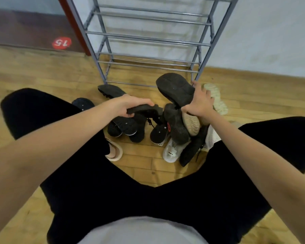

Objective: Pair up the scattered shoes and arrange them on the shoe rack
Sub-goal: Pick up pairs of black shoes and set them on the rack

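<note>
Crowding shoe pile (148, 129) before rack (148, 41)

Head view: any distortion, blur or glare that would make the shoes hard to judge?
Head view: strong wide-angle bending, the rack posts splay outward; soft, even light with no glare; overall slightly soft, the dark shoes in the pile merge into each other; the left hand and right hand look mildly blurred, each gripping a dark shoe.

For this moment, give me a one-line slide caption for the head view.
Seated before a bare grey metal shoe rack, left hand and right hand each grip a dark shoe over the floor pile.
</note>
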